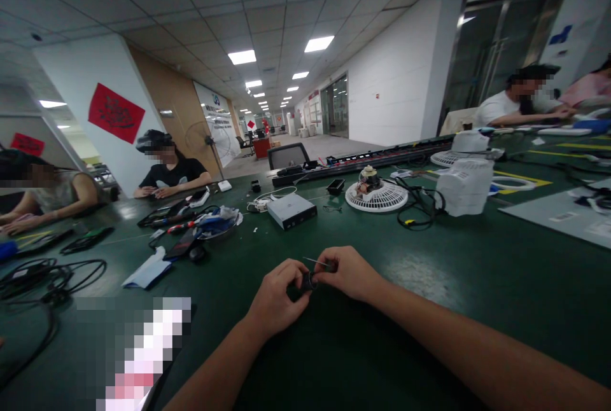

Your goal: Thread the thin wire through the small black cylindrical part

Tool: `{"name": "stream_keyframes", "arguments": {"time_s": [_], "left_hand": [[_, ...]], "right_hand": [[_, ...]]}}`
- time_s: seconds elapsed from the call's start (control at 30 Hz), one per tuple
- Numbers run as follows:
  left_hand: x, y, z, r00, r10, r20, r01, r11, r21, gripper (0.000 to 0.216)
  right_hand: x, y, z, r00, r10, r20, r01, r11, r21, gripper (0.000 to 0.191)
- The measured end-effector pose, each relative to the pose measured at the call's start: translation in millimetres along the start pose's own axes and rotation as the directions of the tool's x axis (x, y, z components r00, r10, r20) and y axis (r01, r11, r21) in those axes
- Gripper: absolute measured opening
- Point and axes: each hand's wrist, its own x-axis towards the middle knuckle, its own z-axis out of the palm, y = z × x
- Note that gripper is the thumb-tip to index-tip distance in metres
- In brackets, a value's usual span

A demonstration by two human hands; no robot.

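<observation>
Just above the green table, my left hand [277, 299] is closed around a small black cylindrical part [310, 280], with the thumb below and the fingers above. From the other side, my right hand [351, 273] pinches at the end of that part. A thin metal rod-like tool [315, 261] lies in the curled fingers of my right hand, its tip pointing left over the black part. Whether it is tweezers or another tool is too small to tell. The fingers partly hide the black part.
Ahead stand a white boxy device [291, 209], a small black tray [336, 186], a white fan grille with a motor [376, 193] and a white housing [465, 187]. At left lie a blue-white cloth [147, 268], a mouse [196, 252] and cables [52, 290]. Other people sit around the table.
</observation>
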Motion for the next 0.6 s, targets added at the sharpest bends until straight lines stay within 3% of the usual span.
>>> {"name": "stream_keyframes", "arguments": {"time_s": [0.33,0.47,0.6], "left_hand": [[-0.3,-1.5,0.6,0.999,0.015,-0.05,-0.016,1.0,-0.014,0.026],[1.4,-2.5,2.8,0.997,-0.045,-0.061,0.044,0.999,-0.019,0.027],[3.3,-3.6,3.7,0.992,-0.116,-0.056,0.116,0.993,0.005,0.024]], "right_hand": [[-3.9,-10.4,10.5,0.994,0.065,0.086,-0.067,0.998,0.017,0.024],[-2.3,-6.5,15.4,0.987,0.107,0.116,-0.116,0.99,0.078,0.023],[0.1,0.5,12.7,0.993,0.055,0.104,-0.065,0.993,0.098,0.027]]}}
